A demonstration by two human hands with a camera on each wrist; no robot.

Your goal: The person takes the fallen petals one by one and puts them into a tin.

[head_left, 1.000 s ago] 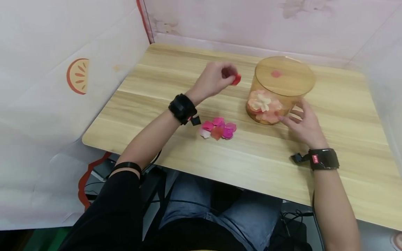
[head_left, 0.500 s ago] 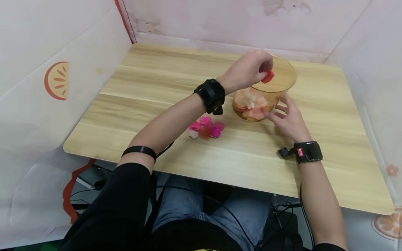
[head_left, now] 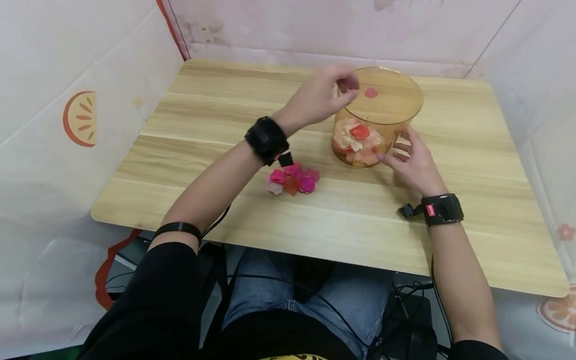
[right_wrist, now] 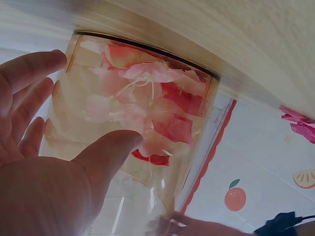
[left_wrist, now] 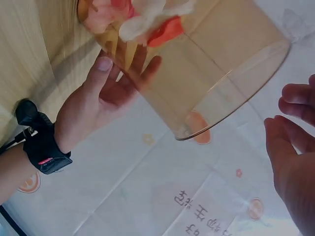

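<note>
A clear amber jar [head_left: 398,125] stands upright on the wooden table [head_left: 216,125], with pale pink, white and red petals heaped in its bottom. One red petal [head_left: 360,131] lies on top of that heap. My left hand [head_left: 346,86] hovers at the jar's near-left rim with its fingers loosely curled and nothing in them. In the left wrist view its fingers [left_wrist: 295,152] are spread apart beside the jar [left_wrist: 216,64]. My right hand [head_left: 402,152] rests with straight fingers against the jar's right side. The right wrist view shows its thumb [right_wrist: 106,150] pressed flat on the wall.
A small pile of loose pink and red petals [head_left: 292,180] lies on the table left of the jar, under my left wrist. Printed white and pink screens close in the table at left, back and right. My legs are under the front edge.
My left hand carried a red petal from the table's middle to over the jar and let it go. The petal now lies in the jar, and the hand has drawn back left.
</note>
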